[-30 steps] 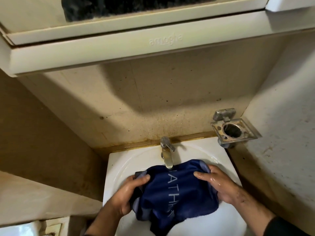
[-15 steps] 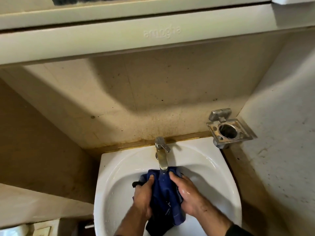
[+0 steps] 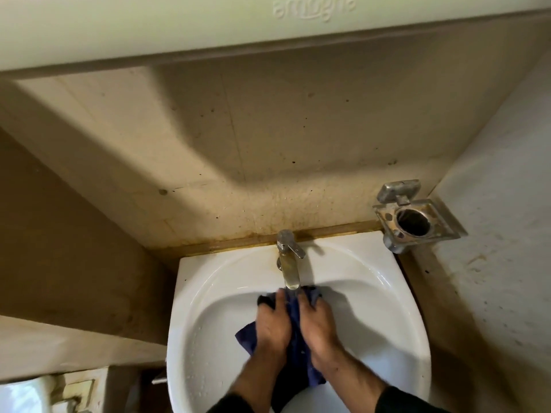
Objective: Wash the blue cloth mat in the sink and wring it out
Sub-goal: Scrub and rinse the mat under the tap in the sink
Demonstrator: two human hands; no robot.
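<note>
Head view: over a white sink, left hand and right hand sit side by side, fingers curled around the bunched blue mat, just under the tap.

Sink: white basin, wet, set against the stained wall.
In the basin: bunched blue cloth mat, under the tap.
On the rim: the tap.
</note>
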